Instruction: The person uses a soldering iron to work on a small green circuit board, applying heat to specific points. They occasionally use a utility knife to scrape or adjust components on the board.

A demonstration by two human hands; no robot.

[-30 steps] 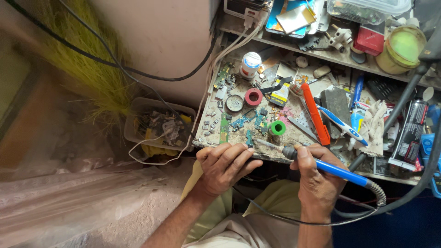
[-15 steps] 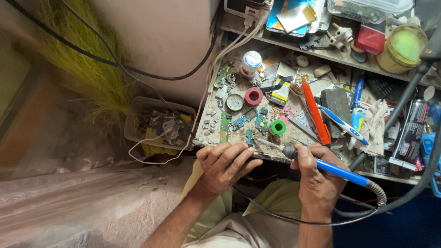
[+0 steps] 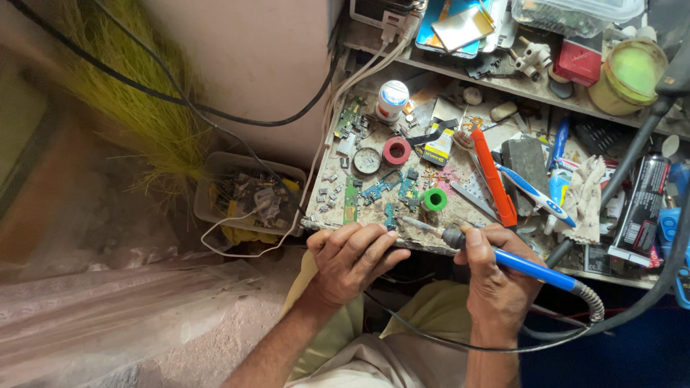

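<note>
- Small circuit board (image 3: 389, 215) lies at the near edge of the workbench (image 3: 460, 188); long axis runs away from the person.
- Soldering iron (image 3: 503, 259) — blue handle, tip pointing left at the board; shaft slopes up-left.
- Right hand (image 3: 496, 284) closed round the handle; nearer by tool.
- Left hand (image 3: 353, 259) — fingers curled at the board's near end, pinning it; green tape roll (image 3: 434, 199) just beyond.

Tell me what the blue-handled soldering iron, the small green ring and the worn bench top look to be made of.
Blue-handled soldering iron in the right hand: glossy moulded plastic grip, probably, with a dull, tarnished metal tip.
Small green ring: smooth, matte and evenly coloured, likely a roll of plastic tape.
Worn bench top: a scuffed, stained board with a chipped front edge, perhaps wood or laminate; grime hides the grain.
</note>
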